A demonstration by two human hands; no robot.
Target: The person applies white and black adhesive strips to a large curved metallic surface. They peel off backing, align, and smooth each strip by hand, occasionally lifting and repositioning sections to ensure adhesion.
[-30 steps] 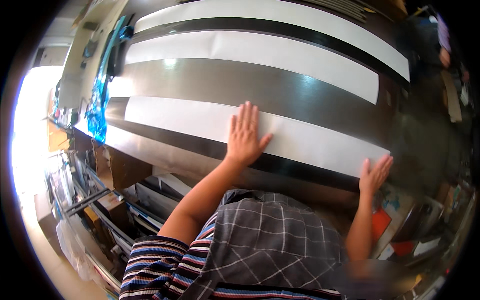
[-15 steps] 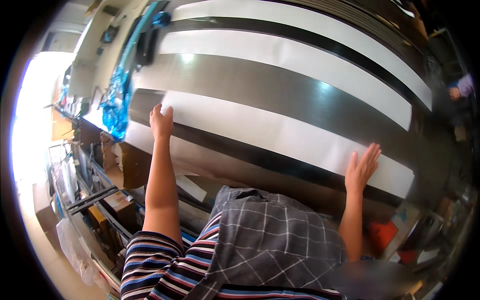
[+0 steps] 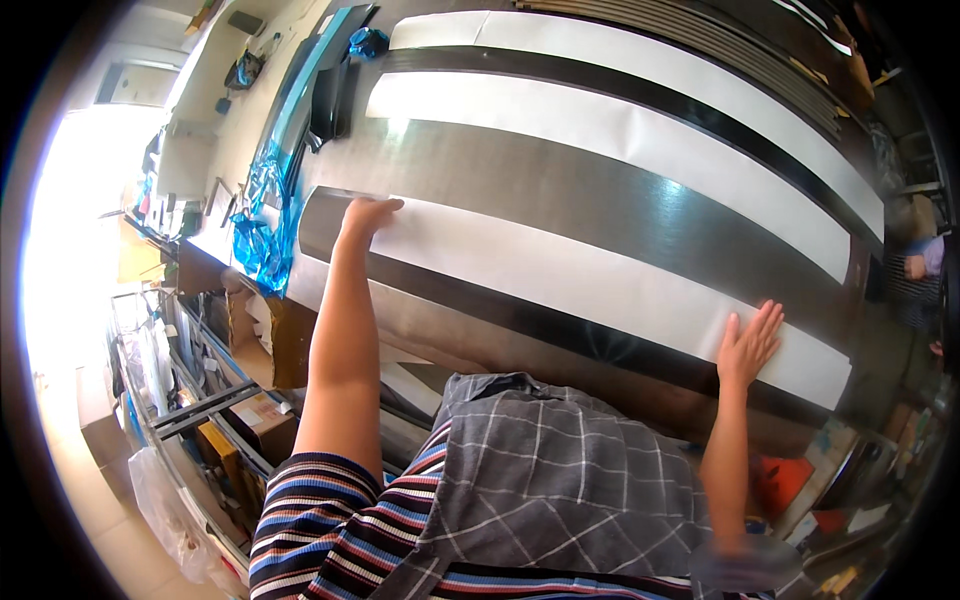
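Note:
Across a dark metal sheet (image 3: 560, 165) lies a long white strip (image 3: 560, 260), slanting down to the right, with a black band (image 3: 560, 325) along its near side. My left hand (image 3: 368, 216) is at the strip's left end, by its far edge. Its fingers are drawn together and point right, closed on the strip's edge; their undersides are hidden. Toward the strip's right end my right hand (image 3: 752, 345) rests flat on the white surface, open, with its fingers stretched out and the thumb apart.
Two more white strips, a middle one (image 3: 560, 115) and a far one (image 3: 600, 50), lie beyond. Crumpled blue film (image 3: 262, 240) hangs at the left edge. A rack with boxes (image 3: 262, 420) stands lower left, a red object (image 3: 783, 482) lower right. Another person's hand (image 3: 914, 267) shows far right.
My left hand has shifted right along the strip's end, and its spread fingers have come together. My right hand stays flat on the strip. The whole view has swung slightly.

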